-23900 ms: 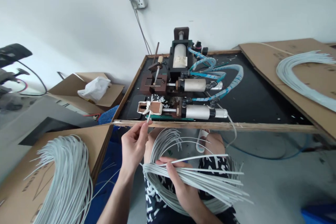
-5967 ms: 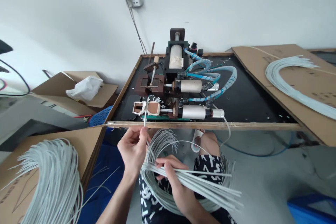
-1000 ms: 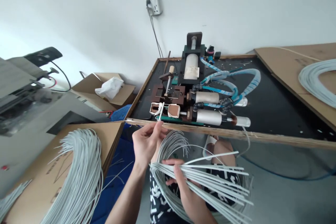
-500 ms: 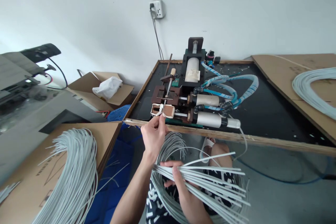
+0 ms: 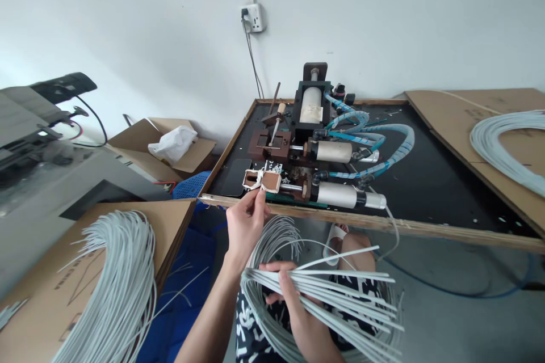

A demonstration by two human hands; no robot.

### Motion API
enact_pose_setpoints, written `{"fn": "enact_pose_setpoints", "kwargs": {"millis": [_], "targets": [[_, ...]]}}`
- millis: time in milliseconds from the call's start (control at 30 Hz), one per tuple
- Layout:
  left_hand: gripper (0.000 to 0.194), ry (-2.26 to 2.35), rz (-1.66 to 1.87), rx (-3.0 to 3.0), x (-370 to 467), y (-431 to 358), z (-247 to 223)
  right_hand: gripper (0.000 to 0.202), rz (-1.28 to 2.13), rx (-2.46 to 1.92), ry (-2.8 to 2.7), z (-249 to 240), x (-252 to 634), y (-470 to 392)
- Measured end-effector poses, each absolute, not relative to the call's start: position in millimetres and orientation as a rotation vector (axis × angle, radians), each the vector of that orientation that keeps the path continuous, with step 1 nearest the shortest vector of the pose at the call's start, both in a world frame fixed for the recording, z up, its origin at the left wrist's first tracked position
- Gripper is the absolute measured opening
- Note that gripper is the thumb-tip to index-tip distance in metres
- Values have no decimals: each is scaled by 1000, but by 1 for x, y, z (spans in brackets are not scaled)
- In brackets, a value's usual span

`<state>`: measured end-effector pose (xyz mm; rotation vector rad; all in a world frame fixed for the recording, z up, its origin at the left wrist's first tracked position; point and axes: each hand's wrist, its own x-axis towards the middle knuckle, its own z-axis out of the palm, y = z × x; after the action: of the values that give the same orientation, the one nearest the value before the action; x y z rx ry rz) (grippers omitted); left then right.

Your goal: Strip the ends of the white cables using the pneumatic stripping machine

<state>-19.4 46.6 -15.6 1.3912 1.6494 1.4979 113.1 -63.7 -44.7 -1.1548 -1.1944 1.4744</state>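
My left hand (image 5: 246,226) is closed in a pinch at the front of the padded clamp jaws (image 5: 271,181), on the end of a thin white cable. A short cable tip (image 5: 265,167) pokes out behind the jaws, which are pressed together around it. Lower down, my right hand (image 5: 300,309) is wrapped round a bundle of white cables (image 5: 344,294); their free ends fan out to the right. The rest of the bundle loops over my lap. Behind the jaws is a brown metal block (image 5: 269,144) of the pneumatic machine (image 5: 313,105), with a gap between them.
A wooden edge (image 5: 366,216) runs along the front of the black bench. Blue air hoses (image 5: 400,139) curve at the machine's right. Cable coils lie on cardboard at left (image 5: 123,272) and right (image 5: 502,142). An open carton (image 5: 162,147) stands back left.
The brown block has slid back from the padded jaws, opening a gap where the cable tip and white scraps now show. Both hands keep their holds; the view shifts slightly.
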Motion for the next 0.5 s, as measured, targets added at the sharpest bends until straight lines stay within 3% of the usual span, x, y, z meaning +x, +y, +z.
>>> {"fn": "enact_pose_setpoints", "kwargs": {"millis": [500], "targets": [[24, 1783, 1679, 1592, -25, 15, -20, 39, 1522, -1235, -1404, -16, 124, -60]]}}
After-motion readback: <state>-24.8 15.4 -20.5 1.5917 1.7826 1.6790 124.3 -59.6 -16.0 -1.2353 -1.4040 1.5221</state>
